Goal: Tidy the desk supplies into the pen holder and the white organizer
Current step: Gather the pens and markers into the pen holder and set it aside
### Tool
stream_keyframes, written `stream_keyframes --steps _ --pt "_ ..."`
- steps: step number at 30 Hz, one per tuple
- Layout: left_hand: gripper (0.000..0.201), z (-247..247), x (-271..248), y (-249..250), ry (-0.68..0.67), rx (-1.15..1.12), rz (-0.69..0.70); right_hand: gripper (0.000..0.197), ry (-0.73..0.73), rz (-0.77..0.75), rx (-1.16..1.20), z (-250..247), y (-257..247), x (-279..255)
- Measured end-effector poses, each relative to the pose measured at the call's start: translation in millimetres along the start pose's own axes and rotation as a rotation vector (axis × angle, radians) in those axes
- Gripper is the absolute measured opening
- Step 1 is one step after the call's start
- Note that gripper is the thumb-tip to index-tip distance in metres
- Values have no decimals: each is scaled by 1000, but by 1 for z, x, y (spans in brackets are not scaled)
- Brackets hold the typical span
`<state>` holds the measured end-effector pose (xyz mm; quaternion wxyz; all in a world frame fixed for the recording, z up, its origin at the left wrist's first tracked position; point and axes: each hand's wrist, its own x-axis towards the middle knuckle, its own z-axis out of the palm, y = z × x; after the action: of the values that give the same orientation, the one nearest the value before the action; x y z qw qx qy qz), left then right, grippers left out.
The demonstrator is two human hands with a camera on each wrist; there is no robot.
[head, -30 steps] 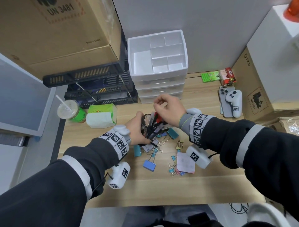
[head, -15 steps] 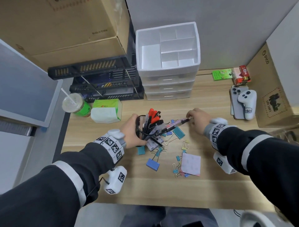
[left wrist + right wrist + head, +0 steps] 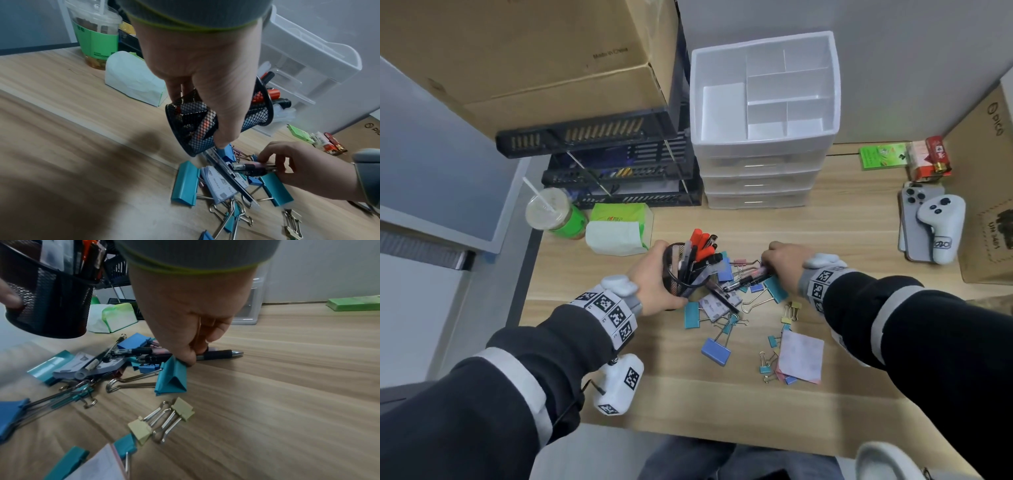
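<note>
Left hand grip clasps tilted pen holder; right hand grip pinches pens beside it.

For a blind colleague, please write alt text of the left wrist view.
The left hand grips a tilted black mesh pen holder full of pens, while the right hand pinches pens over a pile of binder clips on a wooden desk.
</note>
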<state>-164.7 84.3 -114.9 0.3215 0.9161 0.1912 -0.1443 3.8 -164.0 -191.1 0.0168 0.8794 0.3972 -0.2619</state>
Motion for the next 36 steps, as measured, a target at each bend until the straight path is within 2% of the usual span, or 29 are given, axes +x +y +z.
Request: stream_keyframes --steps 8,15,20,27,30,32,36 --pt "83 -2 8 -2 -11 8 0 40 -112 6 -118 -8 -8 7" --pt "80 -2 15 0 -21 4 6 27 -149 4 -212 -5 -11 6" --pt "80 -4 21 0 -18 3 11 19 -103 17 -77 -12 2 2" --pt "80 -9 29 12 -61 93 -6 18 125 105 382 -43 1 -8" --pt "82 -8 28 22 -73 138 -11 37 227 141 408 -66 -10 -20" --pt "84 -7 29 24 -103 168 -25 38 310 158 410 -81 -20 -25" --pt "88 -6 26 23 -155 210 -33 36 435 133 602 -108 -50 -29"
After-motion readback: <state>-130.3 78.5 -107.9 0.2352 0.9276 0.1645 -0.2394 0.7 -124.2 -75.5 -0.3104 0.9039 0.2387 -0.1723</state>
